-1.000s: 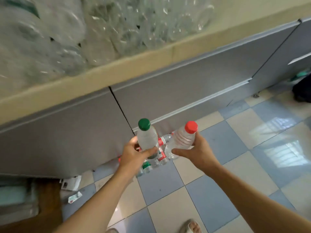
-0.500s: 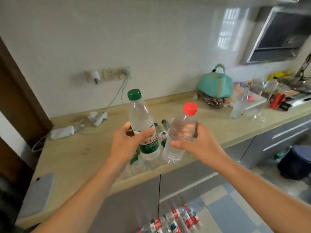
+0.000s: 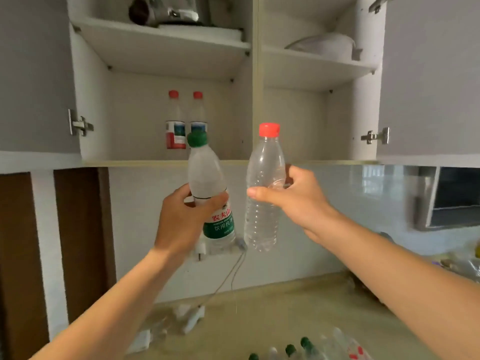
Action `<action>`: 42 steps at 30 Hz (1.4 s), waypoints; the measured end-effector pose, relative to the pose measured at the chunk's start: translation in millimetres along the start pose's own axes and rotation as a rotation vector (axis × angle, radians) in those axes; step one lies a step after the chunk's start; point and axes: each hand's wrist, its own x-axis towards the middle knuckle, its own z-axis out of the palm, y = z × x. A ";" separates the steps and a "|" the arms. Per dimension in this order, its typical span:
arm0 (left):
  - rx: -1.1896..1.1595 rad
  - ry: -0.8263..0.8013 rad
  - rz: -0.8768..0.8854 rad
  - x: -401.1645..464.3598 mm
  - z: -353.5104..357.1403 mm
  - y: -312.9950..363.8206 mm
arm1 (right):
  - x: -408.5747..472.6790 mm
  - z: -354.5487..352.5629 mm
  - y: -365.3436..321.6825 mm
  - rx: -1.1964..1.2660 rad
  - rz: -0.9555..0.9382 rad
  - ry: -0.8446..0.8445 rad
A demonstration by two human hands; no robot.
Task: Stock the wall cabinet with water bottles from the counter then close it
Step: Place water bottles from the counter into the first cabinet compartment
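My left hand (image 3: 181, 222) grips a green-capped water bottle (image 3: 207, 183) with a green label, held upright below the open wall cabinet (image 3: 166, 162). My right hand (image 3: 293, 201) grips a clear red-capped bottle (image 3: 263, 183) beside it. Both bottles' caps reach about the height of the cabinet's bottom shelf edge. Two red-capped bottles (image 3: 185, 120) stand at the back of the lower left compartment. Both cabinet doors are swung open, left (image 3: 33, 74) and right (image 3: 431, 74). Several more bottles (image 3: 306, 349) lie on the counter at the bottom of the view.
The upper shelves hold a dark appliance (image 3: 166, 11) and a white bowl (image 3: 322, 45). A wall socket with a cable (image 3: 228, 276) sits below the bottles. Chargers (image 3: 192, 318) lie on the beige counter (image 3: 272, 307). A brown door frame (image 3: 78, 242) stands at left.
My view has swung up from the floor, past the counter, to the open cabinet. Both hands have lifted their bottles from counter height up toward the lower shelf.
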 end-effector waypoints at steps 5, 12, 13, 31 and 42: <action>0.032 0.129 0.041 58.7 -18.1 38.9 | 66.8 17.7 -33.9 0.084 -0.162 -0.030; 0.108 0.265 0.065 127.6 -31.3 58.4 | 139.9 51.6 -47.7 0.186 -0.269 -0.065; 0.128 0.270 0.062 139.5 -32.7 57.5 | 150.7 55.6 -47.8 0.192 -0.274 -0.050; 0.432 -0.021 0.047 316.5 -46.5 -20.5 | 307.4 115.3 21.2 -0.072 -0.181 0.184; 0.688 -0.110 0.037 324.1 -44.0 -40.7 | 307.1 108.8 61.0 -0.246 -0.057 -0.019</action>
